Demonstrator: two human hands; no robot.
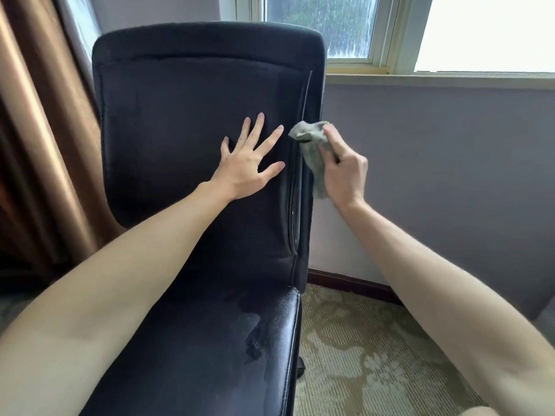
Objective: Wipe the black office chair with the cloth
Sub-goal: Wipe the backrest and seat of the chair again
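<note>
Two hands, left to right. Left hand: fingers spread, flat on black office chair backrest, centre. Cloth: bunched against backrest edge at 3 o'clock. Right hand: clamped on cloth. Seat at 6 o'clock damp-streaked, probably wiped; backrest side underway, apparently.

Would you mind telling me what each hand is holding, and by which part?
The right hand grips the bunched cloth around its middle; the left hand holds nothing, lying flat on the chair.
</note>
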